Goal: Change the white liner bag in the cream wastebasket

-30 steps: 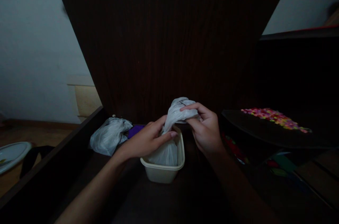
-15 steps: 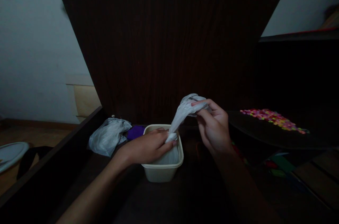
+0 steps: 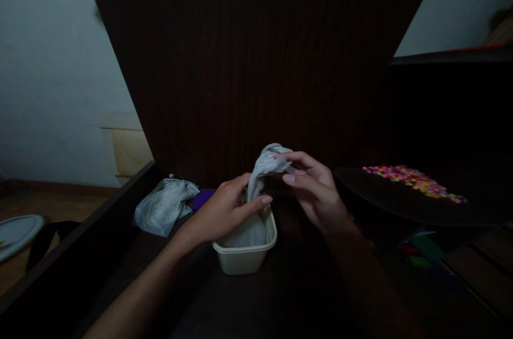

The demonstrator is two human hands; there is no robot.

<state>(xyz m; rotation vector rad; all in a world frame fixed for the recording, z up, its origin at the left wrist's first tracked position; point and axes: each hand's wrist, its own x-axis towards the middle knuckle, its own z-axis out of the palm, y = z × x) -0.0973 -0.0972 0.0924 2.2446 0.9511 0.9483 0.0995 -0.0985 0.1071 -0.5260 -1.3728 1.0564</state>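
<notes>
A whitish plastic bag (image 3: 267, 164) rises as a twisted neck out of a cream plastic tub (image 3: 243, 261), its lower part lying inside. My left hand (image 3: 224, 210) reaches over the tub's left side. The bag's neck passes between its outstretched thumb and its fingers, whose tips are partly hidden behind the plastic. To the right and slightly higher, my right hand (image 3: 316, 189) holds the bent-over loose end of the bag loosely between thumb and fingers.
Another crumpled plastic bag (image 3: 165, 208) lies left of the tub, beside a purple item (image 3: 202, 199). A tall dark wooden panel (image 3: 256, 72) stands behind. Small colourful pieces (image 3: 414, 181) lie on a dark round surface at right. A raised dark edge (image 3: 80, 237) runs along the left.
My left hand has shifted up along the bag's neck, its thumb now stretched out. My right hand has come left and a little lower, bending the bag's end over towards the left hand.
</notes>
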